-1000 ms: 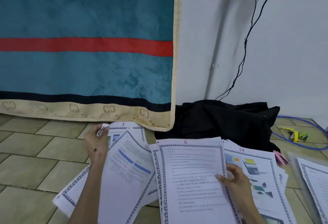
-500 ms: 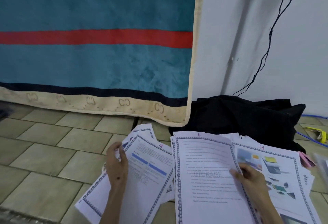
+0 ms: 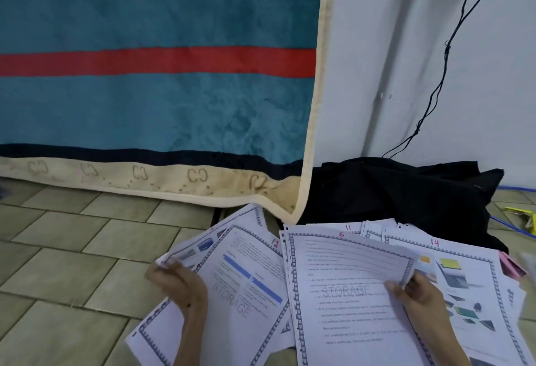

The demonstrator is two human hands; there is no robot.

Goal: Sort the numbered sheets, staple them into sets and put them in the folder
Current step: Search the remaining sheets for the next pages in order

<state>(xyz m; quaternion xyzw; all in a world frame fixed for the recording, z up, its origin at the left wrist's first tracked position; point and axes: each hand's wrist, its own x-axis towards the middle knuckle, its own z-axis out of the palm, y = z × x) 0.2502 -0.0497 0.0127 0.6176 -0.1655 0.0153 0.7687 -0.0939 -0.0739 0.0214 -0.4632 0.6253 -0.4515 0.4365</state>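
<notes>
Head view: the left hand (image 3: 178, 286) pinches the corner of a small fan of sheets, sheet 12 (image 3: 240, 287) on top. The right hand (image 3: 417, 293) grips the right edge of sheet 6 (image 3: 345, 293), thumb on its face, the corner curling up. Just right of that hand, sheet 14 (image 3: 470, 287) lies flat on the tiled floor (image 3: 72, 264), and sheet 11 (image 3: 349, 228) peeks out beyond sheet 6. Past the right hand a pink object (image 3: 512, 267) touches the papers. Beyond both hands lie a black cloth (image 3: 406, 191) and a hanging teal blanket (image 3: 156, 104).
</notes>
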